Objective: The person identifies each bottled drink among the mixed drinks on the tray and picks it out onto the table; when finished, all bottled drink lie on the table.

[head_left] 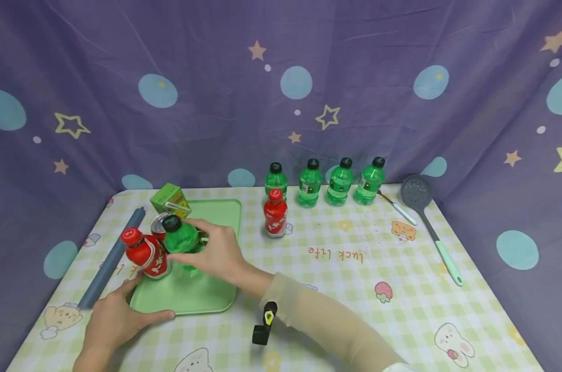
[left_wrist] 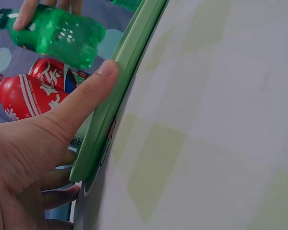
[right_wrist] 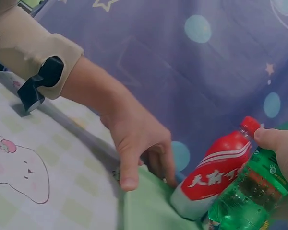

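My right hand grips a green plastic bottle with a black cap, thumb on one side and fingers on the other. The bottle is over the light green tray; whether its base touches the tray, I cannot tell. Beside it on the tray stands a red bottle, with a red can behind, partly hidden. At the tray's near left corner rests my left hand. Its thumb lies along the near rim, its other fingers along the left side.
A green drink carton with a straw sits at the tray's back left. A blue-grey rod lies left of it. Another red bottle and several green bottles stand farther right. A fork-like utensil and a slotted turner lie at the right.
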### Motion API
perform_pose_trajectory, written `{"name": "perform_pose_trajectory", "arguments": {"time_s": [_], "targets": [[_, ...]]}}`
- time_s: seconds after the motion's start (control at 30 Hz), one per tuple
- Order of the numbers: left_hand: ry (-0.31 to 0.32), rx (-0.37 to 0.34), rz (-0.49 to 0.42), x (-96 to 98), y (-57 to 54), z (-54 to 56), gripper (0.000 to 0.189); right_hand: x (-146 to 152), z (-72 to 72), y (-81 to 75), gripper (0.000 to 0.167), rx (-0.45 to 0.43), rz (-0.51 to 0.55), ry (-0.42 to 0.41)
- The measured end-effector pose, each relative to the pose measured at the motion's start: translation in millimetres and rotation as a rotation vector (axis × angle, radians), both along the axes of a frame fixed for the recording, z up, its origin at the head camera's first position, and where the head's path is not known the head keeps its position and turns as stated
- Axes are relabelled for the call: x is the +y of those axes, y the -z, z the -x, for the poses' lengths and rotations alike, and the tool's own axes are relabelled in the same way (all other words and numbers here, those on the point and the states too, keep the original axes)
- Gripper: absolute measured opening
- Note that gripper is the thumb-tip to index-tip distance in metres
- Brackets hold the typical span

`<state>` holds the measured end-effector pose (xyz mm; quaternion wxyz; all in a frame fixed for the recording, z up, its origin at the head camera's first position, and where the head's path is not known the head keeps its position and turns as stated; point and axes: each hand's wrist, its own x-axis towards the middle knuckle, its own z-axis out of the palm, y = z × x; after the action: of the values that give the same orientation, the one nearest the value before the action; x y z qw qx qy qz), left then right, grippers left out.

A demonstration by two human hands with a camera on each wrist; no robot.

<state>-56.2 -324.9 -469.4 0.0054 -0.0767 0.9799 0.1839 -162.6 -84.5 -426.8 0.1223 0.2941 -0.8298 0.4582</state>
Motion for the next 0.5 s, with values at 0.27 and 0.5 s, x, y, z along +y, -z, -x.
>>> {"name": "perform_pose_trajectory", "arguments": {"time_s": [0.27,0.5], "targets": [[-0.008,-0.021,0.007,-0.2,-0.1,1.0,0.138,21,0.3,-17.9,0.075,0.024,0.036,0.030],[-0.030,-0.046,0.014,0.5,-0.8,2.3,0.140,48,4.6,-28.6,0.075,0.023,0.091,0.032]]}}
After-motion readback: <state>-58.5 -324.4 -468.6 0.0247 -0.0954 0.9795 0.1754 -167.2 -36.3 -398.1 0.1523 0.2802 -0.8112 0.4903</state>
